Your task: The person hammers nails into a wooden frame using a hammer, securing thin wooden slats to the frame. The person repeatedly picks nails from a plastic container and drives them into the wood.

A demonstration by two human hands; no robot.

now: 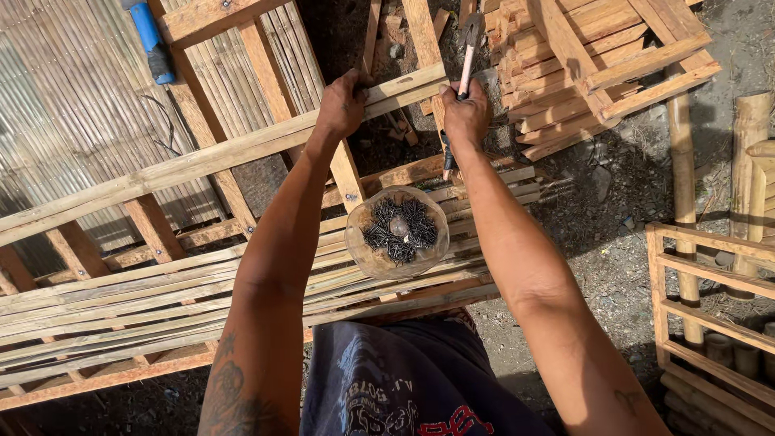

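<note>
Outdoor work yard: bare dirt ground [613, 234] strewn with chips, corrugated sheet at the upper left, timber assemblies on all sides.

Right hand [466, 113]: fingers closed around the handle of a hammer [468, 48]. The handle runs up and away from the wearer; the dark head shows at the top edge of the view, raised above the work. The grip sits low on the handle, close to the end of the slat.

Left hand [343, 101]: fingers wrapped over a long bamboo slat [202, 161], pressing it down where it crosses the wooden frame [242, 73]. The slat runs diagonally from the left edge to a point between the two hands. Whether a nail is held under the left fingers cannot be determined.

Below the hands, a clear round bowl of dark nails [397, 230] rests on a bundle of loose bamboo slats [161, 299] laid across the frame in front of the wearer. Beyond the right hand stands a stack of finished slatted wooden frames [597, 64]. A bamboo-and-wood rack [702, 307] stands at the right. A blue-handled tool [152, 40] lies on the frame at the upper left.

Step in hand, as judged: fastening the slat to the frame, with the hammer lifted for a blow. The next move calls for a straight strike near the slat end, with the left hand holding the slat against shift and its fingers clear of the hammer path.
</note>
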